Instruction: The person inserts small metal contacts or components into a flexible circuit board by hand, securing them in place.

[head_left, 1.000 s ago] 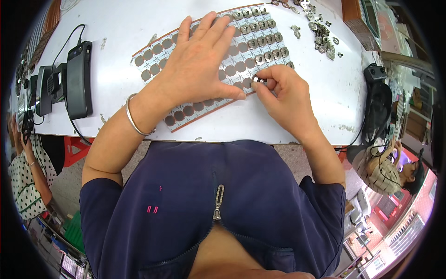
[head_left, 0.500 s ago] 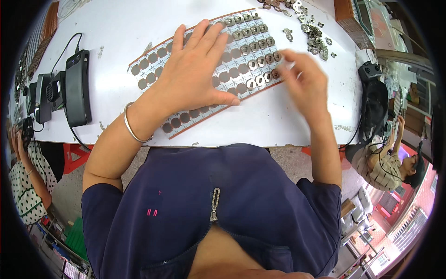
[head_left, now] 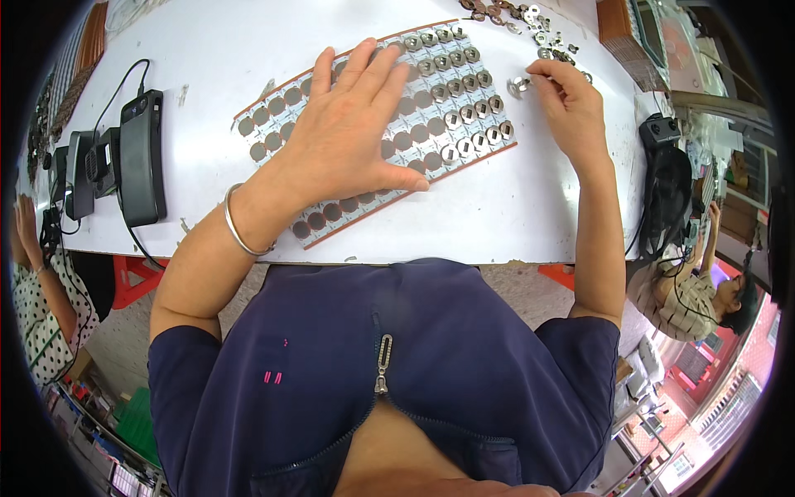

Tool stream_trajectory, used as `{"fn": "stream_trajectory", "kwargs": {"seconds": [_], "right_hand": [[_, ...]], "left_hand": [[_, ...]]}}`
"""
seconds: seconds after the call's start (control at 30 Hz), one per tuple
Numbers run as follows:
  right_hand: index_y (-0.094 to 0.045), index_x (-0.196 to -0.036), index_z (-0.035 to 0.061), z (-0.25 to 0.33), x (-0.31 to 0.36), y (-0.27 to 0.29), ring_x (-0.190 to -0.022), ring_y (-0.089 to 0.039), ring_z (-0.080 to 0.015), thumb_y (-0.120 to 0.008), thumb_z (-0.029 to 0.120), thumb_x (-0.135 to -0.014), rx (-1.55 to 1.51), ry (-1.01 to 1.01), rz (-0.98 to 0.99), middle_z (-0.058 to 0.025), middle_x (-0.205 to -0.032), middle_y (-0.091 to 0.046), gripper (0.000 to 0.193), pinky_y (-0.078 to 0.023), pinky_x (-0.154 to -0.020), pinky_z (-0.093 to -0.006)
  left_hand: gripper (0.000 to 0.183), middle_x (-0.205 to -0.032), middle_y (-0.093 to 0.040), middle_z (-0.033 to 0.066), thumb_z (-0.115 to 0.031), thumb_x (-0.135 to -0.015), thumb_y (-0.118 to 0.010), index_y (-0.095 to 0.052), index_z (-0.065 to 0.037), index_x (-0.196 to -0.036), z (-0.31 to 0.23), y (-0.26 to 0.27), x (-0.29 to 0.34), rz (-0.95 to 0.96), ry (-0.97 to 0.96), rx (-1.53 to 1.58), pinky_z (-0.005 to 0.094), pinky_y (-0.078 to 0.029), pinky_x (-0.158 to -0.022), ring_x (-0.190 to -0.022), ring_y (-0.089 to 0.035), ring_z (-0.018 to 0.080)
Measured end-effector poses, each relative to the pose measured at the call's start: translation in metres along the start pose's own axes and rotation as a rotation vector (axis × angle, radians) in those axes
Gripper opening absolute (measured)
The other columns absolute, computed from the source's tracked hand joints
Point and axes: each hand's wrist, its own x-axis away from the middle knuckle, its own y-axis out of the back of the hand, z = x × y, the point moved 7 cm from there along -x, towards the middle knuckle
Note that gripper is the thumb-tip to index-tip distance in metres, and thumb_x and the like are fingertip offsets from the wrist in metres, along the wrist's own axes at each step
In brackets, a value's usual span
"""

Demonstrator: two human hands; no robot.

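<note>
A slanting panel of pale circuit boards with brown edges lies on the white table, marked with rows of dark round pads. Small silvery metal clips sit on the pads along its right side. My left hand rests flat across the panel's middle, fingers spread, hiding many pads. Right of the panel, my right hand is pinched at the fingertips on a small metal clip, just above or on the table; the exact grip is partly hidden.
Loose metal clips lie heaped at the far right, partly behind my right hand. A black device with a cable stands at the left. Brown stacked boards are at the back right, and black gear hangs at the right edge. Other people sit at both sides.
My right hand has moved from the panel's right edge up and right to the loose clips. The clips there have shifted toward me. My left hand stays in place.
</note>
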Motion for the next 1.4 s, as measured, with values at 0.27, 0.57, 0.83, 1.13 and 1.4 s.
{"fn": "stream_trajectory", "kwargs": {"seconds": [0.27, 0.57, 0.83, 1.13, 1.4], "right_hand": [[-0.073, -0.105, 0.0049, 0.024, 0.011, 0.012, -0.082, -0.067, -0.0219, -0.064, 0.005, -0.093, 0.163, 0.088, 0.061, -0.0097, -0.100, -0.071, 0.016, -0.054, -0.076, -0.0301], [-0.073, -0.104, 0.0049, 0.007, 0.028, -0.004, -0.081, -0.067, -0.0212, -0.067, 0.004, -0.091, 0.064, 0.131, 0.062, -0.0081, -0.097, -0.070, 0.014, -0.054, -0.074, -0.0295], [-0.069, -0.109, 0.0023, -0.016, 0.030, 0.004, -0.081, -0.057, -0.0037, -0.063, 0.010, -0.098, -0.398, -0.257, 0.041, 0.0042, -0.089, -0.065, 0.014, -0.047, -0.073, -0.0198], [-0.069, -0.111, 0.0034, -0.009, -0.002, 0.000, -0.079, -0.059, -0.0051, -0.065, 0.010, -0.095, -0.219, -0.100, -0.077, 0.0008, -0.090, -0.068, 0.017, -0.048, -0.068, -0.0212], [-0.069, -0.106, 0.0027, -0.008, -0.015, -0.005, -0.075, -0.060, -0.0079, -0.065, 0.011, -0.092, -0.212, -0.127, -0.069, -0.0011, -0.082, -0.066, 0.018, -0.049, -0.069, -0.0229]], "left_hand": [[0.120, -0.152, -0.040, 0.0261, -0.069, -0.058, -0.083, -0.046, 0.010, -0.141, 0.000, 0.000, 0.000, 0.000, -0.002, -0.002, 0.0613, -0.017, -0.119, -0.148, -0.027, 0.0409], [0.122, -0.152, -0.041, 0.0264, -0.072, -0.057, -0.081, -0.046, 0.010, -0.141, 0.000, -0.001, -0.001, 0.007, -0.002, -0.018, 0.0611, -0.015, -0.120, -0.149, -0.027, 0.0405], [0.123, -0.152, -0.040, 0.0264, -0.076, -0.058, -0.077, -0.046, 0.010, -0.141, -0.001, -0.001, 0.001, -0.006, -0.016, -0.030, 0.0614, -0.016, -0.119, -0.149, -0.027, 0.0408], [0.122, -0.152, -0.040, 0.0261, -0.073, -0.059, -0.079, -0.044, 0.009, -0.142, 0.000, -0.002, -0.001, 0.022, -0.005, -0.040, 0.0612, -0.016, -0.119, -0.149, -0.027, 0.0406], [0.120, -0.153, -0.040, 0.0256, -0.072, -0.060, -0.080, -0.045, 0.008, -0.143, 0.001, 0.000, -0.001, 0.032, 0.005, -0.013, 0.0623, -0.015, -0.119, -0.149, -0.025, 0.0410]]}}
